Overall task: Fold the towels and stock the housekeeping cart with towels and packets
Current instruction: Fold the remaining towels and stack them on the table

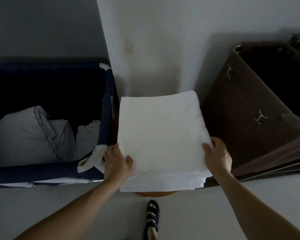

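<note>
My left hand (117, 160) holds the left near edge of the towel (161, 135): the thumb lies on top and the fingers (111, 149) are closed against its side. The towel is white, with a rough, soft surface. It is folded into an almost square shape of several layers, and the lower layers stick out as a step at the near edge. It lies flat on a round wooden desk (156, 194), of which only the near rim shows. My right hand (216, 156) grips the right near corner, thumb on top and fingers curled over the edge.

At the far left stands a dark blue bin (107, 108), just beside the towel. Inside it is a pale pillow (29, 135), and a white cloth (93, 158) hangs over its near corner, touching my left hand. Below the desk, on the floor, is my foot in a black sandal (152, 215). At the right a brown bin (246, 110) leans close to the towel's right edge.
</note>
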A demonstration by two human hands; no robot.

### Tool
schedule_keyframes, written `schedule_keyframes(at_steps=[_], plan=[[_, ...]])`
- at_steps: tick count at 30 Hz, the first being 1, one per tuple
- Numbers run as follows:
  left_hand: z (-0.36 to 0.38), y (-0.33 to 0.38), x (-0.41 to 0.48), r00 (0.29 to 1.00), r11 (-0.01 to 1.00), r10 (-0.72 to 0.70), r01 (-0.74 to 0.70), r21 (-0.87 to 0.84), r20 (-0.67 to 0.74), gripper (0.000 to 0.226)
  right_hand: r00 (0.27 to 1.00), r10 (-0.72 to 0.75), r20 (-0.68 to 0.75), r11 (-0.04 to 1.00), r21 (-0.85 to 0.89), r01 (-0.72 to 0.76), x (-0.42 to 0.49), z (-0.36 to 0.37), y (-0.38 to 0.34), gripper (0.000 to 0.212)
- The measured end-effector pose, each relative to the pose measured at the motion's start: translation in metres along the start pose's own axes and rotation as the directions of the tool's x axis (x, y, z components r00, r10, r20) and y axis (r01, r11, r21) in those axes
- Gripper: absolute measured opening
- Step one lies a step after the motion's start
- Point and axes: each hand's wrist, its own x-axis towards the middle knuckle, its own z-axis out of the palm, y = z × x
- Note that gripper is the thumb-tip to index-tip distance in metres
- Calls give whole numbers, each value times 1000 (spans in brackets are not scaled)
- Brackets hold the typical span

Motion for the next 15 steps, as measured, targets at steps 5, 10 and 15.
schedule_keyframes(at_steps=[5, 10, 15], plan=[[11, 25, 14, 869, 781, 449, -495, 380, 207, 78, 907, -411, 88, 809, -423, 408, -11, 9, -13, 72], [45, 5, 21, 847, 775, 354, -503, 383, 396, 83, 865, -307, 396, 726, -491, 482, -8, 38, 7, 80], [61, 0, 23, 860, 773, 331, -484, 411, 388, 83, 860, -279, 427, 698, -525, 487, -1, 47, 12, 79]])
